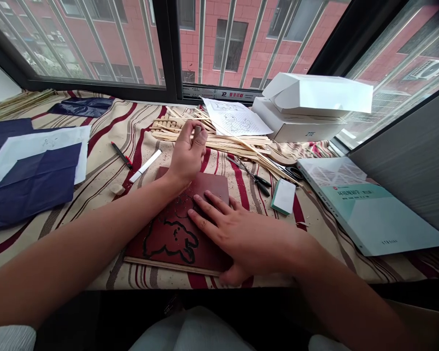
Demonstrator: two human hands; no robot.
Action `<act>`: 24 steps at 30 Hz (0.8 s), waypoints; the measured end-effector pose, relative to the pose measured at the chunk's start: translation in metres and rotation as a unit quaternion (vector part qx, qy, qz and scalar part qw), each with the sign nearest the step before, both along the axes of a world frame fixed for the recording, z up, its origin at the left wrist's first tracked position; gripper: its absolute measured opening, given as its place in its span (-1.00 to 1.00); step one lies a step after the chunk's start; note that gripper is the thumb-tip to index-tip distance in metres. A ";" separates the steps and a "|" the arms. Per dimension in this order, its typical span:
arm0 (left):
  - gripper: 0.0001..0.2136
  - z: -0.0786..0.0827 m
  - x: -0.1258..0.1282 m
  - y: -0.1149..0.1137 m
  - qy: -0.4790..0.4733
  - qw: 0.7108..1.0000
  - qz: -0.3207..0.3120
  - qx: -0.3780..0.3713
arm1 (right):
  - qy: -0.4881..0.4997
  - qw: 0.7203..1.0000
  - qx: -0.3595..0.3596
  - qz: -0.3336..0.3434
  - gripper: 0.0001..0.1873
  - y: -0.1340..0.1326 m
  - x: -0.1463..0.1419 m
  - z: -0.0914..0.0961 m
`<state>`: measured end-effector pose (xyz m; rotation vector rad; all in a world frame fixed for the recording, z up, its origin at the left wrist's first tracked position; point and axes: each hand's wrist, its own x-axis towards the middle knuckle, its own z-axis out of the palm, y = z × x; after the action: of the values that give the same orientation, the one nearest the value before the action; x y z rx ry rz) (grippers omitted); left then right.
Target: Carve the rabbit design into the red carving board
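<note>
Far left: blue sheets [40, 180] with white paper [81, 168] between, on striped cloth [106, 136]. Behind these, near the window frame [171, 53]: a dark, creased sheet [81, 107]. Next rightward: a cream lump [117, 189], a black-and-red pen [121, 155], and a white stick [145, 166] lying aslant near the board's far left corner.

Left hand [188, 151]: clenched around a slim tool [197, 130], above the far part of a red-brown board [183, 222]. Only top end of tool visible; type cannot be told. Board: flat on the cloth's near edge, between the forearms; thick black animal outline on near part, finer lines beyond.

Behind left hand: wood strips [219, 143], with a drawing [237, 118] partly over them. Right hand [227, 222]: open, spread flat on board's right side, apart from left hand.

Right of board: black-handled pliers [261, 184], white-and-green block [283, 196]. Behind: white box [307, 124]. Far right: book [373, 209], flat.
</note>
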<state>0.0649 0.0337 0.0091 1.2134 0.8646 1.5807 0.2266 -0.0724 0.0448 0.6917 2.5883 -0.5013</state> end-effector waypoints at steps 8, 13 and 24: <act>-0.78 0.006 -0.018 0.013 0.020 0.995 -0.057 -0.074 | 0.037 0.999 0.011 0.019 0.32 0.014 0.007 0.000; -0.79 0.001 -0.027 0.018 0.023 0.999 -0.036 -0.022 | 0.060 0.998 0.015 0.021 0.31 0.023 0.003 -0.007; -0.78 -0.003 -0.033 0.022 0.018 0.998 -0.052 -0.002 | 0.066 0.998 -0.001 0.006 0.27 0.026 0.011 -0.003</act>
<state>0.0321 0.0555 0.0057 1.2679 0.8139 1.4766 0.2379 -0.0468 0.0421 0.6629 2.7125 -0.5624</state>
